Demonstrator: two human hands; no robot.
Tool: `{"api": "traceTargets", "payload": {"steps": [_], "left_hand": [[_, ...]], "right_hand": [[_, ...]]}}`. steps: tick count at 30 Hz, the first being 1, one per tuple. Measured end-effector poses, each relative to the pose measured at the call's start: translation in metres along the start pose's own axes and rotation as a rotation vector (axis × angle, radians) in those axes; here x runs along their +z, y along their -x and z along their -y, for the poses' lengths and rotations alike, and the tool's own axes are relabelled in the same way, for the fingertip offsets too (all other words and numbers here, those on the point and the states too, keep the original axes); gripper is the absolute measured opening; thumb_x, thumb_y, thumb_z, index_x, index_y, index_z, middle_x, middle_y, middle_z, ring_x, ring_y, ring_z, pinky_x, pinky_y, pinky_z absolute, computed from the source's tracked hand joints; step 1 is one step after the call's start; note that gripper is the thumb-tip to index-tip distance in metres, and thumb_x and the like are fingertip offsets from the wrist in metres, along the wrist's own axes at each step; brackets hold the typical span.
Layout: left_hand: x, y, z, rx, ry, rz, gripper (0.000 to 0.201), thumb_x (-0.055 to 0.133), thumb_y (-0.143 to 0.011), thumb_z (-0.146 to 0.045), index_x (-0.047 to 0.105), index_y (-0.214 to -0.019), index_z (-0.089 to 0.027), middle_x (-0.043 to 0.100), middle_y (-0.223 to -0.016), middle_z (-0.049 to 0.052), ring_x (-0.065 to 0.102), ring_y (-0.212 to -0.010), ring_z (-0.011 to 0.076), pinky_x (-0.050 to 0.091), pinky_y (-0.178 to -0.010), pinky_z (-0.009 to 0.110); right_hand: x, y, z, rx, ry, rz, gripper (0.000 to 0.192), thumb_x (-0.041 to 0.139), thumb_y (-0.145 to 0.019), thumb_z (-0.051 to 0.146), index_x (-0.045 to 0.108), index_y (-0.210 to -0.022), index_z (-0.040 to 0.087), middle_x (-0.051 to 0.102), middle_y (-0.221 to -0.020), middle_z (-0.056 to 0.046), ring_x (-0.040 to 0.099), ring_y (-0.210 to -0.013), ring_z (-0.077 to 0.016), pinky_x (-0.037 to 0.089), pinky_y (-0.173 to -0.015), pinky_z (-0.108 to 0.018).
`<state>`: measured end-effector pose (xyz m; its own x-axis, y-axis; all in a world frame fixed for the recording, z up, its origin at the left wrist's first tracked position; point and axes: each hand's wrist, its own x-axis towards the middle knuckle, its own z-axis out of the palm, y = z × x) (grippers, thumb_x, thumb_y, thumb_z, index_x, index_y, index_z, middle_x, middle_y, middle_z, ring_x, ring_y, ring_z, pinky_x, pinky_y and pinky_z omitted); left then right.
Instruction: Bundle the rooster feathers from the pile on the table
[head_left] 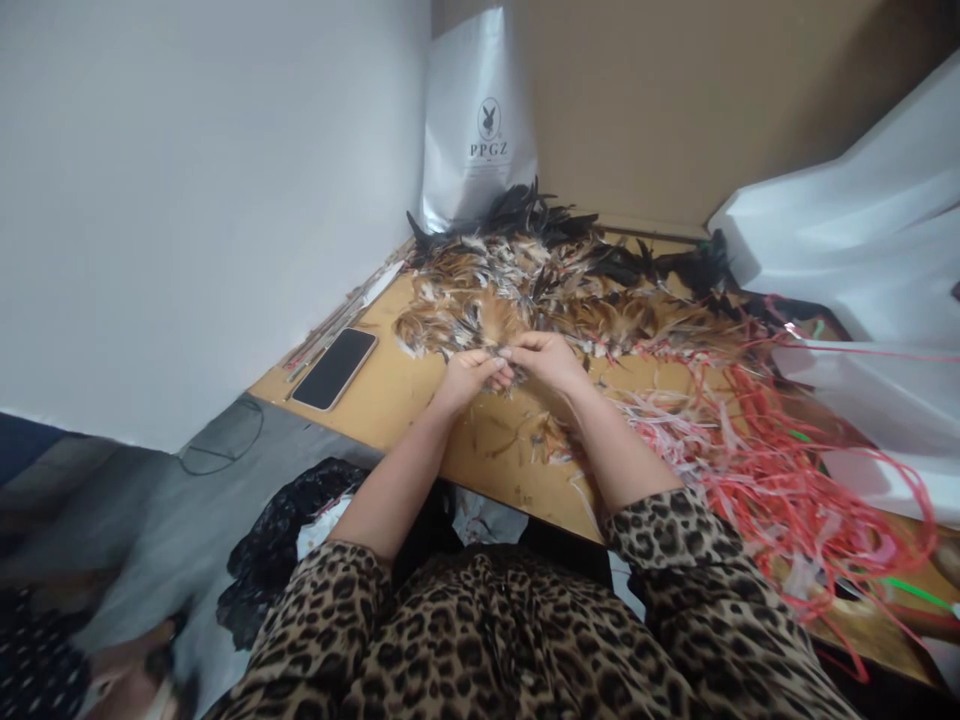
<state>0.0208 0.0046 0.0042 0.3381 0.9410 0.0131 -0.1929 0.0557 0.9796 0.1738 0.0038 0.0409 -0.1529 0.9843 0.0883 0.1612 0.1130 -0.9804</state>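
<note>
Where the leopard-print sleeves (660, 560) end at the near edge of the worktop (397, 390), both forearms reach out and the two hands meet just short of the feather heap. The left hand (469, 375) and the right hand (544, 358) touch at the fingertips, their fingers (501, 357) pinched narrow on a small tuft of feathers (501, 375) that sits between them, low over the wood.

Right of the hands a tangle of red and pink strings (757, 450) sprawls to the near right edge. At the left a dark phone (335, 368) lies flat beside thin sticks (337, 320). Farther off, the feather heap (540, 290) runs brown to black toward a silver bag (480, 120) and a cardboard wall (660, 100).

As a judgement, the risks are small: the tuft is light and could slip apart or scatter from so fine a pinch, and the right sleeve, near the strings, could snag and drag them.

How many feathers the fingers grip cannot be made out, as the knuckles cover them. The bottom left corner is blurred, and the white sheeting (862, 240) at the right is cut off by the frame.
</note>
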Motion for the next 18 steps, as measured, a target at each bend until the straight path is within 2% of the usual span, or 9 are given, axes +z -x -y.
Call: {"api": "traceTargets", "payload": {"steps": [2,5,11,15,18], "left_hand": [[-0.0006,0.0003,0.0009,-0.015,0.007,0.040,0.025,0.067,-0.068,-0.035,0.066,-0.066,-0.011,0.065,-0.060,0.006,0.058,-0.051,0.0095,0.044,-0.053,0.022],[-0.0011,0.0006,0.0023,-0.055,0.051,0.080,0.025,0.068,-0.067,-0.036,0.066,-0.067,-0.011,0.064,-0.060,0.005,0.057,-0.052,0.0087,0.043,-0.053,0.021],[-0.0003,-0.0001,0.0040,-0.049,0.062,0.083,0.029,0.068,-0.067,-0.038,0.066,-0.067,-0.010,0.064,-0.059,0.005,0.056,-0.049,0.0085,0.043,-0.052,0.021],[-0.0010,-0.0027,0.0067,-0.002,0.008,0.075,0.034,0.067,-0.066,-0.043,0.067,-0.073,-0.010,0.068,-0.072,0.011,0.062,-0.059,0.0137,0.046,-0.053,0.023],[-0.0016,-0.0043,0.0096,0.011,-0.049,0.073,0.035,0.067,-0.066,-0.045,0.066,-0.074,-0.010,0.069,-0.072,0.010,0.062,-0.058,0.0134,0.047,-0.053,0.023]], "right_hand": [[-0.0009,0.0009,0.0004,0.010,-0.028,0.032,0.032,0.069,-0.059,0.045,0.064,-0.062,0.013,0.059,-0.057,0.001,0.046,-0.053,-0.0087,0.036,-0.054,-0.023],[-0.0007,0.0023,0.0001,0.030,-0.073,0.014,0.032,0.072,-0.056,0.045,0.063,-0.060,0.014,0.058,-0.055,0.001,0.046,-0.052,-0.0083,0.035,-0.053,-0.023],[0.0041,0.0022,-0.0044,0.047,-0.130,-0.006,0.032,0.070,-0.056,0.045,0.060,-0.058,0.014,0.054,-0.051,0.003,0.042,-0.049,-0.0075,0.033,-0.050,-0.022],[0.0058,0.0006,-0.0065,0.033,-0.046,0.009,0.032,0.069,-0.058,0.044,0.058,-0.057,0.014,0.049,-0.048,0.004,0.038,-0.046,-0.0067,0.029,-0.047,-0.022],[0.0070,0.0001,-0.0073,-0.037,0.086,-0.041,0.030,0.069,-0.059,0.041,0.058,-0.057,0.014,0.047,-0.049,0.004,0.037,-0.047,-0.0067,0.028,-0.047,-0.021]]}}
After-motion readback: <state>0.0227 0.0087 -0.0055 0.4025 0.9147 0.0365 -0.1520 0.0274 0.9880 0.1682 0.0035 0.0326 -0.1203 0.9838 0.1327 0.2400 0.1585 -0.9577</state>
